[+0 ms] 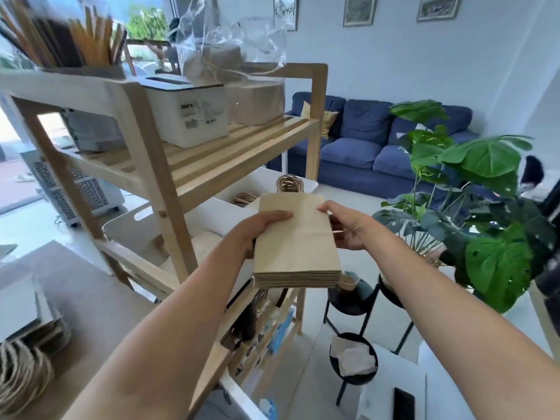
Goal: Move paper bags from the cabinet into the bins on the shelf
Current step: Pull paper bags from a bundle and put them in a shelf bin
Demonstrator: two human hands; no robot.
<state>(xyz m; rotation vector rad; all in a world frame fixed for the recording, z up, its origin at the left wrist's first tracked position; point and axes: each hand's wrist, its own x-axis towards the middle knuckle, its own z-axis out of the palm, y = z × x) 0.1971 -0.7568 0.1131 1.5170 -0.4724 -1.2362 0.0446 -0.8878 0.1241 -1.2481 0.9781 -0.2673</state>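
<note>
1. The left hand [260,225] grips the left edge of a stack of paper bags [295,241]: its thumb lies across the top sheet, and the fingers are presumably curled beneath, though they are hidden by the stack.
2. The right hand [345,227] holds the opposite edge, thumb tip on the top face and fingers wrapped round the side. Clamping from both edges likely keeps the flat, loose bags squared so none slides out.
3. The stack is carried level in the air, its twisted paper handles [289,183] pointing away from the person, just above and in front of the white bins [157,225] on the middle tier of the wooden shelf [151,165]. That heading suits sliding the bags in handle-end first, as I judge it.
4. The farther bin [303,184] already shows coiled handles of other bags at its rim; how full it is cannot be seen, since the stack covers most of it.
5. The nearer bin's inside is largely blocked by the shelf post and the left forearm.
6. The upper tier carries a white box [188,116] and brown packs under clear wrapping [230,56]; the print on the box is too blurred to read.
7. The cabinet named in the task is not identifiable in this view. At lower left a surface [91,298] holds a coil of twine [21,368], cut off by the frame.
</note>
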